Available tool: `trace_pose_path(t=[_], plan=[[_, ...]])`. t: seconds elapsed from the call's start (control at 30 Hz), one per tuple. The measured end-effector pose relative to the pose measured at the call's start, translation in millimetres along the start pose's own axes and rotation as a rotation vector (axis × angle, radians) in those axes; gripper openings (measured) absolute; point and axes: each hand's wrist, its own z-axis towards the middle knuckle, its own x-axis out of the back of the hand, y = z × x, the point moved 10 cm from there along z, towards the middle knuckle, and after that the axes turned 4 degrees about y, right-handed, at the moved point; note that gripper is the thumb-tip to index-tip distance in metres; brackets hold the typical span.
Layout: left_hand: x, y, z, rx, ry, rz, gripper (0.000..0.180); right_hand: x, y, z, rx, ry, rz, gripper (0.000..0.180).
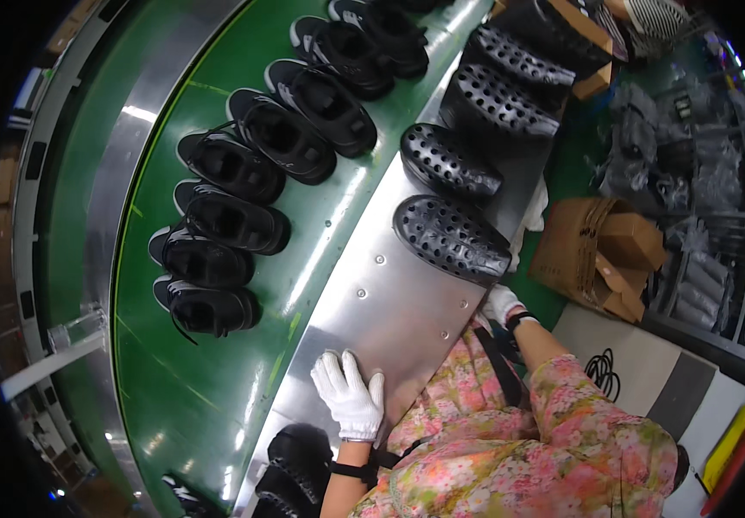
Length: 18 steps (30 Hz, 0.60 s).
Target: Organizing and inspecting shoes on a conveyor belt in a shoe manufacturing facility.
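Observation:
My left hand (351, 395), in a white glove, rests on the bare metal ledge (389, 328) with its fingers stretched out and holds nothing. My right hand (502, 304), also gloved in white, is low against the ledge's right edge. Its fingers are mostly hidden, and whether it holds anything does not show. Just beyond it on the ledge lies a black, shoe-shaped piece full of round holes (452, 237). A second perforated piece (450, 161) sits behind that one, with several more farther up. Other black perforated pieces (294, 470) are beside my left wrist.
Left of the ledge, a green conveyor belt (217, 388) carries a curved row of black sneakers (282, 138). An opened cardboard box (575, 255) stands at the right. Behind it, a rack (692, 207) holds plastic-wrapped items. A black cable (603, 373) lies coiled nearby.

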Motion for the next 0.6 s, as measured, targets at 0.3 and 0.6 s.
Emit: trace_pose_path(t=[0.3,0.6], plan=[[16.3,24.7,12.7,-0.072,0.307,-0.212,0.063,144.2,76.4,-33.6,-0.488,-0.039,0.561,0.029],[31.3,18.9,-34.4,0.018,0.549,-0.343,0.02,250.7,-131.0,-117.5,0.723,0.243,0.037,0.03]])
